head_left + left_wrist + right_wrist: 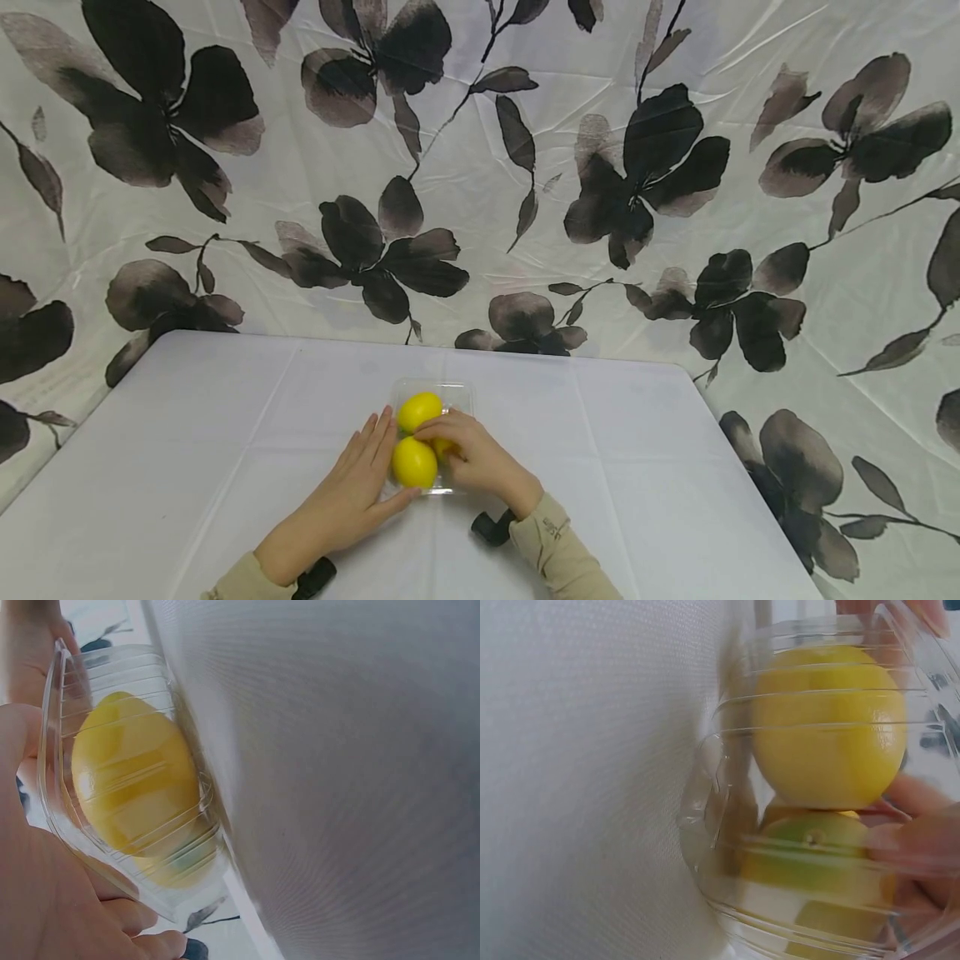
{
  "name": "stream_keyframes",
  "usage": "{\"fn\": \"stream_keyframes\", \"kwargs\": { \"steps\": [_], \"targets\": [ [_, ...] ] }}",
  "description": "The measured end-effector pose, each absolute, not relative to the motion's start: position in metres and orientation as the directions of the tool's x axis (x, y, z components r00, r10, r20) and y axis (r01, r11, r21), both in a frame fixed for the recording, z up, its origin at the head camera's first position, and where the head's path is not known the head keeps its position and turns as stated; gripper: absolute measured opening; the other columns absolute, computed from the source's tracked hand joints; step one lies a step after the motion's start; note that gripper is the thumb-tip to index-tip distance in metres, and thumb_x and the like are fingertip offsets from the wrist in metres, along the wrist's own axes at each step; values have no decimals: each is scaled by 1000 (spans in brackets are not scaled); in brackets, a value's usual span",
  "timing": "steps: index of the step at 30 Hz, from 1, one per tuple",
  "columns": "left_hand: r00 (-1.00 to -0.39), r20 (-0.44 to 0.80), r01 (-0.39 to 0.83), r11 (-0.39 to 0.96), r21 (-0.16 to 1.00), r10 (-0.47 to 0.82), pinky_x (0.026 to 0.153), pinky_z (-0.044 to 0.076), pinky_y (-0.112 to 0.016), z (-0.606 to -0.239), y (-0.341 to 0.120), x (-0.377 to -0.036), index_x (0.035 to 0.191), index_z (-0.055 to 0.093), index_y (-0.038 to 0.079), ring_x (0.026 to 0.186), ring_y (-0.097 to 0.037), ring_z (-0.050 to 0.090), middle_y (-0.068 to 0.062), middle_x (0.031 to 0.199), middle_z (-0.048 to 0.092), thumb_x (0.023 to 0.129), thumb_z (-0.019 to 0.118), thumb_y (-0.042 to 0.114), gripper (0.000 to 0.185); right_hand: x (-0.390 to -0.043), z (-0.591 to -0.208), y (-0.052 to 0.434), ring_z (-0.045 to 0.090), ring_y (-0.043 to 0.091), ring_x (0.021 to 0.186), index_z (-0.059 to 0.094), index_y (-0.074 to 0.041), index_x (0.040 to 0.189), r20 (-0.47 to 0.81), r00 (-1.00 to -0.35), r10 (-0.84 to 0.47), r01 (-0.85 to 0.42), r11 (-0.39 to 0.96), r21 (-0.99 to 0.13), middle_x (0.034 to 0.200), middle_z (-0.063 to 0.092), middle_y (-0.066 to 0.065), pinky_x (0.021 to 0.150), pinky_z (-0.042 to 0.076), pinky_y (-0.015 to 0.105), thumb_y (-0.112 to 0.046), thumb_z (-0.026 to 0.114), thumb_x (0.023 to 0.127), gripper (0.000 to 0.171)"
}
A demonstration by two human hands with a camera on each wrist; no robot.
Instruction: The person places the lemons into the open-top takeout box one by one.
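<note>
A clear plastic tray [453, 390] [127, 671] [727, 795] stands mid-table with yellow lemons in it. One lemon [418, 410] lies at the far side, another [414, 462] [135, 776] [829, 724] at the near side. My left hand [372, 467] lies flat against the tray's left side, fingers straight, palm by the near lemon. My right hand [450, 442] curls its fingers over a third lemon [444, 450] [821, 851] on the tray's right side. The tray's near rim is hidden by both hands.
A white cloth covers the table [225, 433], whose rounded far corner [675, 371] and right edge show. A flower-patterned sheet [480, 167] hangs behind and beside it. Black wrist camera mounts [491, 527] sit near both cuffs.
</note>
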State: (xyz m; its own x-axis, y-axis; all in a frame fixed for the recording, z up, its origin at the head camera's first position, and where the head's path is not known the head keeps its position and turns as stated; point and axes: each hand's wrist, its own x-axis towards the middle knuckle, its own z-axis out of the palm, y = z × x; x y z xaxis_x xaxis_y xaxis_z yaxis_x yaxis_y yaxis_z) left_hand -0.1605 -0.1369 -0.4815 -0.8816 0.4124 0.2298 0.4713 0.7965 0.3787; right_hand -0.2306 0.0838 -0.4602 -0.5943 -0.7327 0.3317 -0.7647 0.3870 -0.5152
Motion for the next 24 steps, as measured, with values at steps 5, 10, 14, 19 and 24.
{"fn": "stream_keyframes", "kwargs": {
  "steps": [5, 10, 14, 19, 24],
  "targets": [
    [-880, 235, 474, 796, 377, 413, 115, 18, -63, -481, -137, -160, 154, 17, -8, 149, -43, 9, -22, 164, 6, 97, 52, 58, 95, -231, -462, 85, 57, 20, 124, 68, -4, 120, 382, -576, -723, -775, 335, -535, 124, 68, 5, 114, 32, 52, 10, 57, 89, 36],
    [-880, 236, 474, 799, 369, 413, 116, 18, -62, -480, -137, -160, 154, 17, -8, 149, -43, 9, -22, 164, 6, 96, 53, 58, 95, -233, -463, 88, 58, 19, 121, 67, -3, 120, 421, -563, -711, -780, 289, -555, 124, 67, 7, 111, 39, 42, 6, 58, 91, 33],
    [-880, 234, 474, 804, 360, 414, 116, 17, -62, -480, -137, -161, 154, 18, -8, 149, -42, 9, -22, 164, 6, 96, 52, 59, 95, -233, -458, 91, 60, 19, 118, 67, -3, 119, 433, -582, -688, -756, 263, -599, 121, 69, 7, 107, 43, 35, 4, 58, 91, 30],
    [-880, 219, 475, 806, 354, 422, 116, 17, -61, -477, -138, -162, 154, 20, -9, 149, -42, 8, -23, 163, 7, 96, 51, 60, 95, -233, -453, 98, 61, 20, 118, 67, -1, 119, 433, -602, -671, -739, 262, -621, 120, 69, 9, 107, 44, 35, 1, 58, 93, 28],
    [-866, 229, 498, 803, 327, 444, 116, 18, -61, -469, -140, -163, 152, 26, -8, 149, -42, 9, -21, 163, 13, 97, 50, 59, 90, -231, -446, 107, 61, 21, 117, 68, -1, 119, 435, -611, -661, -741, 285, -608, 120, 69, 8, 105, 45, 36, -1, 59, 93, 28]
  ]
}}
